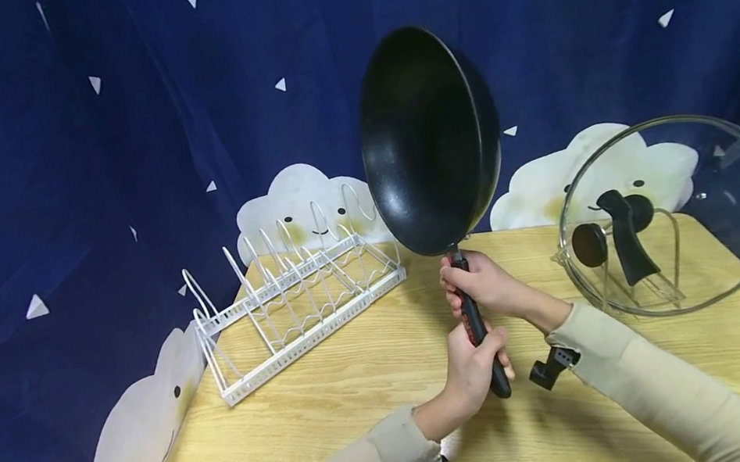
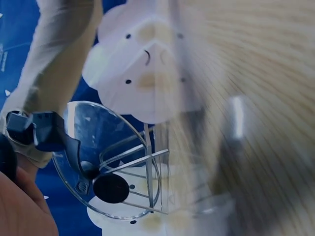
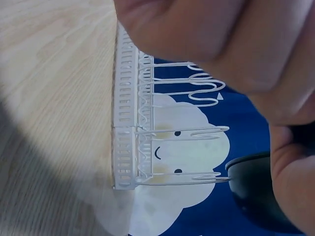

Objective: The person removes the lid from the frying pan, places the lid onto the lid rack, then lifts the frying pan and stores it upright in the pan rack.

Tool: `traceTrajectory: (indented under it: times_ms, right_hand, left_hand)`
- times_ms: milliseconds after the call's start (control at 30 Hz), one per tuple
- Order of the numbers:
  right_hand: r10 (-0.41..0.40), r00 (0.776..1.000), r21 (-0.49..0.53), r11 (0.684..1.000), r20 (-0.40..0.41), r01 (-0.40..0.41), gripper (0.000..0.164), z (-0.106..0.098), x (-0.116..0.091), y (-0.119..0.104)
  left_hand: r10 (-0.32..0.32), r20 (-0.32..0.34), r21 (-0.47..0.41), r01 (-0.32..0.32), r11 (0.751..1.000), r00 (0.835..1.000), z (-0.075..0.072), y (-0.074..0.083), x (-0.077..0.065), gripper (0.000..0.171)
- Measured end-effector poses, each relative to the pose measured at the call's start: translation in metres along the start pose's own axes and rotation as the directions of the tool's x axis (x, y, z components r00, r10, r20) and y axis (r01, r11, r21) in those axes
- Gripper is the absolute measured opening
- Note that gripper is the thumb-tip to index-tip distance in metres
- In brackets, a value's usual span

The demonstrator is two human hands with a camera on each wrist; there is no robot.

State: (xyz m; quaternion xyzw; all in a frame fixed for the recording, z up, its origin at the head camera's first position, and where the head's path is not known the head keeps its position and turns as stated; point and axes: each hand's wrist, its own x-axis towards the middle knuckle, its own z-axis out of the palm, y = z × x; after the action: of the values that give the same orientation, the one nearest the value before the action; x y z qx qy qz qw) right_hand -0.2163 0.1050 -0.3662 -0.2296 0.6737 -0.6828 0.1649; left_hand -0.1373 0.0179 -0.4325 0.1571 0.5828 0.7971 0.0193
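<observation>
A deep black frying pan is held up over the table, tilted with its inside facing left and its handle pointing down. Around the upper part of the handle, just below the pan, my right hand has its fingers curled. My left hand grips the same handle lower down, and the handle's end sticks out beneath it. In the right wrist view, blurred fingers fill the top right, with part of the black pan below them. The left wrist view catches only a piece of the left hand.
On the left of the wooden table stands a white wire rack with upright loops. At the right, a glass lid with a black knob leans upright in a metal stand. A dark blue curtain hangs behind.
</observation>
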Motion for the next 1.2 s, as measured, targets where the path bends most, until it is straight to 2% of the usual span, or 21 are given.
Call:
traceTrajectory:
  times_ms: [133,267,567,733,900,1067,1200]
  right_hand:
    - [0.001,1.000,-0.075,0.997,-0.001,-0.001,0.014,0.004,0.001,-0.002]
    - [-0.004,1.000,-0.113,0.994,0.009,0.005,0.014,0.006,0.006,-0.001]
    - [0.002,0.999,-0.163,0.987,0.043,0.005,0.016,0.016,0.014,-0.003]
    - [0.014,0.997,-0.213,0.977,0.078,0.003,0.020,0.020,0.020,-0.003]
    - [0.044,0.995,-0.216,0.976,0.095,-0.022,0.021,0.023,0.024,-0.004]
    - [0.064,0.993,-0.229,0.973,0.095,-0.040,0.024,0.026,0.030,-0.006]
    - [0.093,0.990,-0.254,0.965,0.102,-0.065,0.026,0.029,0.034,-0.007]
  left_hand:
    - [-0.030,-0.075,0.000,0.030,1.000,0.997,0.004,0.002,0.000,0.026]
    - [-0.025,-0.126,0.007,0.026,1.000,0.992,0.003,0.002,0.000,0.027]
    - [0.000,-0.155,-0.037,-0.006,0.999,0.988,-0.005,0.002,-0.003,0.020]
    - [0.053,-0.177,-0.034,-0.060,0.998,0.983,-0.007,0.000,-0.003,0.017]
    - [0.092,-0.175,-0.038,-0.100,0.994,0.980,-0.009,-0.001,-0.002,0.016]
    - [0.112,-0.185,-0.051,-0.124,0.991,0.976,-0.012,-0.001,0.001,0.015]
    - [0.105,-0.200,-0.099,-0.127,0.987,0.974,-0.013,0.001,0.001,0.016]
